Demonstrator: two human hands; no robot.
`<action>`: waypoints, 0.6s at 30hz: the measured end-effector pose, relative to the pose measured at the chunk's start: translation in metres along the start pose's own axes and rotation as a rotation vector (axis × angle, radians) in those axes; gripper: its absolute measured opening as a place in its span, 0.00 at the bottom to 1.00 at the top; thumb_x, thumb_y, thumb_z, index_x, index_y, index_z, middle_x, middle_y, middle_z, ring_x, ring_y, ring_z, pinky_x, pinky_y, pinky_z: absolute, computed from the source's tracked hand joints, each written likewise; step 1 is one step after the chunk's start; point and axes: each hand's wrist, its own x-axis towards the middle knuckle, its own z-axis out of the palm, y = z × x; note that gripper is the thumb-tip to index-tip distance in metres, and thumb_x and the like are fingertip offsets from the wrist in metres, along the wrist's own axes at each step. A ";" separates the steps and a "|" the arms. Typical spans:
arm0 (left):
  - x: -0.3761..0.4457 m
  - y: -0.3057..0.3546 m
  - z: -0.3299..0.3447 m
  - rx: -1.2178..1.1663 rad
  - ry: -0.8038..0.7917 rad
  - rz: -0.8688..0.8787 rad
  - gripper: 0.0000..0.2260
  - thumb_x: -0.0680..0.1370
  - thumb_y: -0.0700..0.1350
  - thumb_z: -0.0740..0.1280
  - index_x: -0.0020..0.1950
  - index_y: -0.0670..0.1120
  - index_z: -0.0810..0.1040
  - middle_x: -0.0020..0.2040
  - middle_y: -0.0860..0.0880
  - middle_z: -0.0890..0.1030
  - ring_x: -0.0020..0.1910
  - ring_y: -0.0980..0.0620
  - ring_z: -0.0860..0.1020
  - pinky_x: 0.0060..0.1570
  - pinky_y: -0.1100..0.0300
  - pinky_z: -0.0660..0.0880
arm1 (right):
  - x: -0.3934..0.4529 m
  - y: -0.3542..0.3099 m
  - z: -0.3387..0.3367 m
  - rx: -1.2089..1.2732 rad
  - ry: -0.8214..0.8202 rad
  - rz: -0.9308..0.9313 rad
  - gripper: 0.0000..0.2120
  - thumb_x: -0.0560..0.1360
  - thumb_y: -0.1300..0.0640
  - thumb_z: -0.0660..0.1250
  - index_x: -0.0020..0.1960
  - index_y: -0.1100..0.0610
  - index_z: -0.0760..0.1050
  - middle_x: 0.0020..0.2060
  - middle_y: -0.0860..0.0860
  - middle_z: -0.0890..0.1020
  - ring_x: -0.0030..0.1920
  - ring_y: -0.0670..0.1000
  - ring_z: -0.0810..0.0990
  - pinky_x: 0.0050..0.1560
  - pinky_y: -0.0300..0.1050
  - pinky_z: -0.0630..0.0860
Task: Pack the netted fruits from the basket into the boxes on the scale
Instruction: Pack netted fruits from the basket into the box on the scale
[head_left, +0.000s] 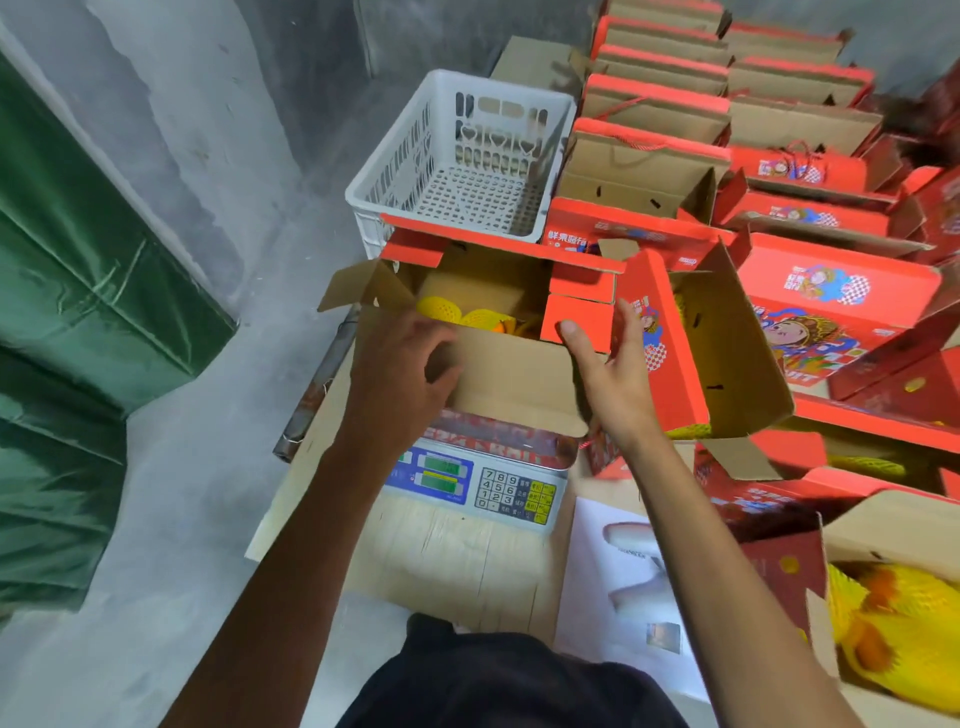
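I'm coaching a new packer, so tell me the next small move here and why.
Probably fold the near brown cardboard flap down over the red gift box on the scale. The white plastic basket looks empty, yellow netted fruits already lie inside, the left hand grips the flap and the right hand touches its corner.

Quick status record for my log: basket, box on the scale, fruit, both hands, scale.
basket: white plastic basket behind the scale, no fruit visible inside
box on scale: red carton, flaps open
fruit: yellow netted fruits inside the carton
left hand: left hand grips the near flap
right hand: right hand open, fingers straight, at the carton's right side
scale: digital scale under the carton, readout too blurred to read
neighbours: more red cartons to the right
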 end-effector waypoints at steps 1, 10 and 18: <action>-0.002 0.001 0.004 -0.040 0.007 -0.035 0.10 0.77 0.45 0.75 0.55 0.45 0.81 0.52 0.48 0.81 0.50 0.49 0.78 0.50 0.48 0.80 | -0.006 0.004 0.001 0.011 0.018 0.014 0.36 0.80 0.49 0.71 0.80 0.59 0.59 0.61 0.28 0.70 0.58 0.19 0.69 0.56 0.17 0.64; -0.020 0.010 0.001 -1.075 0.015 -0.730 0.08 0.82 0.48 0.69 0.53 0.44 0.83 0.47 0.46 0.87 0.46 0.48 0.86 0.49 0.51 0.85 | -0.051 0.026 0.003 0.084 0.060 0.128 0.31 0.77 0.37 0.69 0.74 0.51 0.69 0.67 0.44 0.78 0.69 0.42 0.74 0.73 0.52 0.70; -0.068 -0.028 -0.010 -1.491 0.011 -0.899 0.11 0.83 0.54 0.65 0.52 0.49 0.83 0.48 0.50 0.85 0.46 0.52 0.83 0.50 0.57 0.82 | -0.092 0.037 0.025 0.200 0.267 0.216 0.20 0.84 0.44 0.62 0.70 0.55 0.71 0.65 0.54 0.78 0.66 0.57 0.77 0.68 0.64 0.73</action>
